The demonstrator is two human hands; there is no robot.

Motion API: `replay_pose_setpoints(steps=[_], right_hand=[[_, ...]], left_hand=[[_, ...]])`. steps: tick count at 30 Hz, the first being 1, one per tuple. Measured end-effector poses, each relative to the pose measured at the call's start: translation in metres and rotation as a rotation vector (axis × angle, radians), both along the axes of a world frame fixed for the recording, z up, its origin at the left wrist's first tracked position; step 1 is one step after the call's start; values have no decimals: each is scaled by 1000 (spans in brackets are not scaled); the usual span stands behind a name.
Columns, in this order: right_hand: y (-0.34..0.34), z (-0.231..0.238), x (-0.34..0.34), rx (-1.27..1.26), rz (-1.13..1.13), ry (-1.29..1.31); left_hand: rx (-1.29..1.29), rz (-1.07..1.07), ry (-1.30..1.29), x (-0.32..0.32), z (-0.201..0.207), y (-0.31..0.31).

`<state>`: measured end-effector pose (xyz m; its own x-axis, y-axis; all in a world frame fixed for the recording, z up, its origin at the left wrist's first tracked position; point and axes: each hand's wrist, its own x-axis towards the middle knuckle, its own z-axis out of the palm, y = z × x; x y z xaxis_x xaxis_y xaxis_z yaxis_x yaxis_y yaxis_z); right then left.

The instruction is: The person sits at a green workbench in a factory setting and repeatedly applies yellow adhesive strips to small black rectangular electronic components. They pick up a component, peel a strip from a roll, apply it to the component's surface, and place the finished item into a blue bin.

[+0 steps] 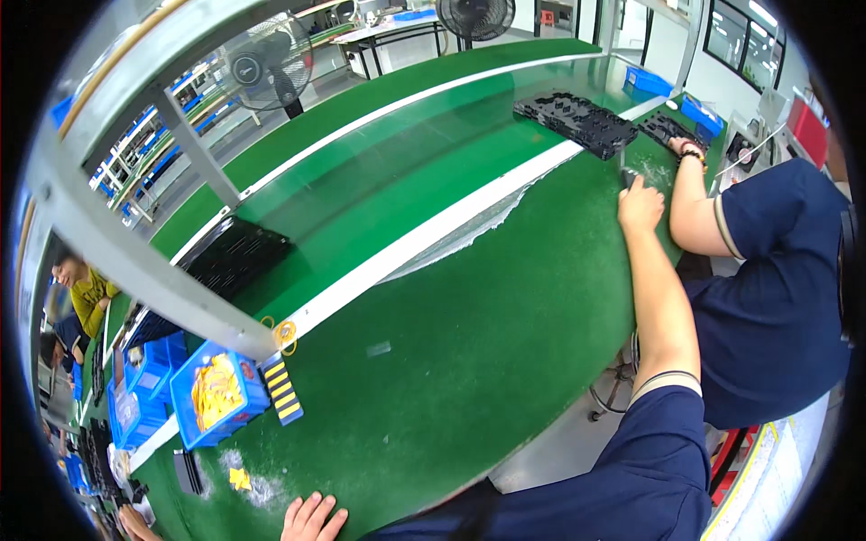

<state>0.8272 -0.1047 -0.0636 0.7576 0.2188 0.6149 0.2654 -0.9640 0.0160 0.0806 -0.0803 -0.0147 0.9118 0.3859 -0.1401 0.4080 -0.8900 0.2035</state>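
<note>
At the bottom edge, my left hand (314, 518) lies on the green tabletop (469, 361) with its fingers stretched out. It is nearest to a small yellow piece (239, 479) amid a whitish smear. My right arm reaches far out to the right, and the right hand (640, 207) is closed around a small dark object (629, 178), mostly hidden by the fingers. Just beyond that hand, a stack of black slotted trays (577, 122) lies across the white rail. Some flat black pieces (188, 472) lie to the left of the yellow piece.
A co-worker's hand (687, 149) touches another black tray (666, 131) beside my right hand. At left stand a blue bin (185, 433) of yellow pieces, a striped strip (282, 389) and a metal post (153, 270). Black trays (236, 257) lean beyond the rail.
</note>
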Motion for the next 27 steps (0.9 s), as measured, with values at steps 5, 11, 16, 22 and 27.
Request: replay_pose_setpoints(steps=[5, 11, 16, 22, 27], right_hand=[[-16, 0, -107, 236, 377, 95], [-35, 8, -323, 1130, 1032, 1054], [-32, 35, -520, 1092, 1500, 1897], [-14, 33, -657, 990, 1553, 2514], [-8, 35, -663, 492, 1675, 2003]], left_hand=[[76, -6, -149, 6, 7, -2], [-74, 12, -439, -13, -4, 3], [-593, 321, -808, -27, 1, 1], [-1386, 515, -1246, -65, -5, 10], [-1374, 684, -1459, -95, -4, 26]])
